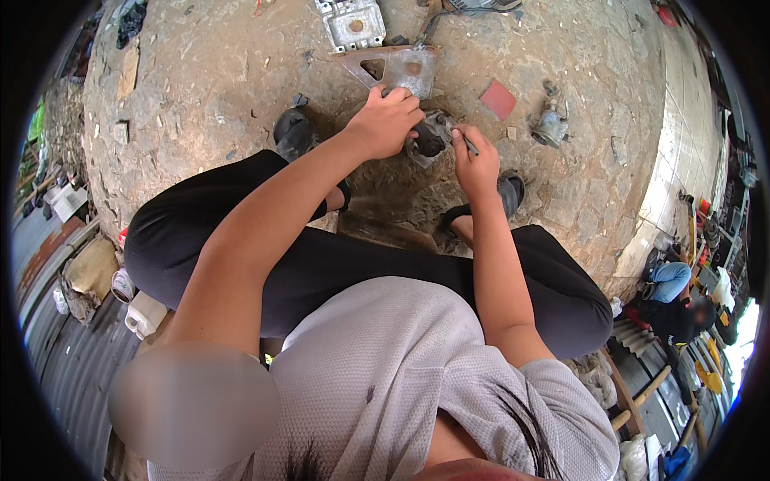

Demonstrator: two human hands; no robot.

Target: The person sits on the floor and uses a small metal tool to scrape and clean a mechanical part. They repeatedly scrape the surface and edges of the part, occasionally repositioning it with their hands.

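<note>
Sits low in black trousers (361,266) over rough ground (216,88). Grasps a thin grey rod (472,147) in the closed grip of the right hand (478,164), close to a greyish metal part (439,123) lying between the hands. Clasps a dark tool (429,143) in the clenched left hand (387,123), perhaps a hammer, though too shadowed to be sure. Faces, to the right, a red square sheet (498,99); just beyond the left hand, a metal plate (415,70) with a triangular hole; farthest, a pale cast housing (353,26).

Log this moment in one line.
left hand: grips dark object | right hand: pinches thin grey rod | between hands: metal part | beyond: metal plate with triangular hole
</note>
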